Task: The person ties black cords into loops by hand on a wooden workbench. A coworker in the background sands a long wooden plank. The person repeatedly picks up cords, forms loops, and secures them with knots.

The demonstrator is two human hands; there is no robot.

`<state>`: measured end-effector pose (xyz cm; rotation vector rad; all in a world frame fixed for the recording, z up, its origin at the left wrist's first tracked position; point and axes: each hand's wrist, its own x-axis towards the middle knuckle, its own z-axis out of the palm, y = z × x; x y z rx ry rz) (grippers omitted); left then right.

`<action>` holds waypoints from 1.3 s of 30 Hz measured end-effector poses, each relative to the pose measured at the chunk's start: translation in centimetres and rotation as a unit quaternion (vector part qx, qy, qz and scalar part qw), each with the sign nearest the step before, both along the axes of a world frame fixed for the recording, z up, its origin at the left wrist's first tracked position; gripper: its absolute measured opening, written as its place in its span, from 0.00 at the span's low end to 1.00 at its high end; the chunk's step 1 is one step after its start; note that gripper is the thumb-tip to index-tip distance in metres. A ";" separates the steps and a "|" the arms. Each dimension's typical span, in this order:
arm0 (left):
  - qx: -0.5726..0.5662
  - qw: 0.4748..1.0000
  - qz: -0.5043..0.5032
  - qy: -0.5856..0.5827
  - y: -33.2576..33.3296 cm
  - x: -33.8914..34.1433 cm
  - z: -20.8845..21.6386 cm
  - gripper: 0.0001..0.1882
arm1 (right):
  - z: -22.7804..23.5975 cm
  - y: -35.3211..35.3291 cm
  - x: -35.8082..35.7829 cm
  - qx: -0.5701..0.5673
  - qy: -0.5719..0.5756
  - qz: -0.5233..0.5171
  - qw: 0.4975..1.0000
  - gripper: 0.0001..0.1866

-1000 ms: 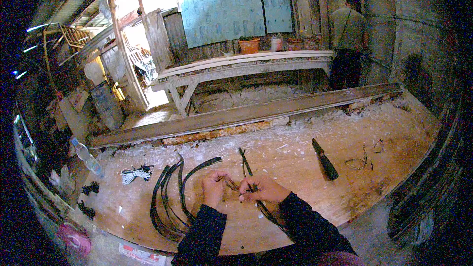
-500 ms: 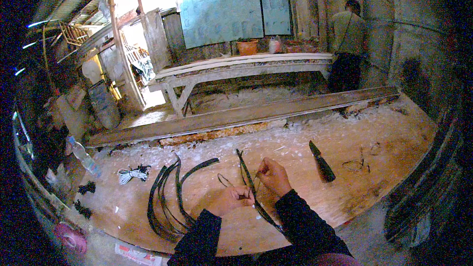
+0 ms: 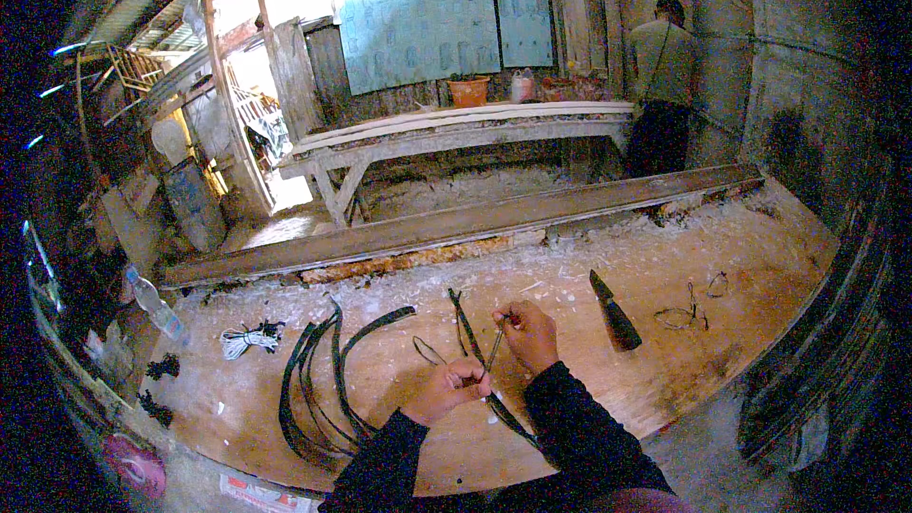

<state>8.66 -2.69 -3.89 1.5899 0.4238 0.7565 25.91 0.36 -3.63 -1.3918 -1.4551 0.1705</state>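
Between my two hands runs a thin dark cord (image 3: pixel 494 349), stretched short and slanting. My left hand (image 3: pixel 446 391) pinches its lower end, and a thin loop (image 3: pixel 427 351) sticks out beyond those fingers. Higher and to the right, my right hand (image 3: pixel 529 334) pinches the upper end. Under the hands a narrow black strip (image 3: pixel 513 420) lies lengthwise on the wooden tabletop (image 3: pixel 570 399). Several curved black strips (image 3: pixel 294 399) rest left of my left hand. To the right of my right hand lies a dark knife (image 3: pixel 616 313), its tip pointing away from me.
Thin wire-like loops (image 3: pixel 679 317) lie at the right. On the left are a white string bundle (image 3: pixel 249 342), small black bundles (image 3: pixel 163 366) and a clear bottle (image 3: pixel 152 304). A long board (image 3: pixel 456 225) borders the far edge. Beyond, a person (image 3: pixel 662 76) stands by a bench (image 3: pixel 456 133).
My right hand has shifted slightly and its fingers have turned, so more of the cord shows between the hands. My left hand stays nearly in place. The whole view has moved a little.
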 end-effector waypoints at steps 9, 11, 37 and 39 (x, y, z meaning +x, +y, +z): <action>0.028 0.977 0.210 -0.001 1.3 -1.4 0.3 0.07 | 0.4 0.1 0.8 -0.016 0.037 0.003 0.999 0.08; -0.025 0.961 0.275 -0.005 2.3 -2.1 0.4 0.07 | 0.0 0.1 0.5 -0.064 0.094 0.056 0.992 0.07; 0.011 0.869 0.495 0.010 8.0 -5.6 -6.4 0.07 | 2.0 -4.5 -4.5 -0.119 -0.144 0.276 0.943 0.08; -0.045 0.874 0.482 0.024 8.3 -5.8 -6.4 0.07 | 2.2 -4.6 -4.7 -0.099 -0.182 0.266 0.941 0.09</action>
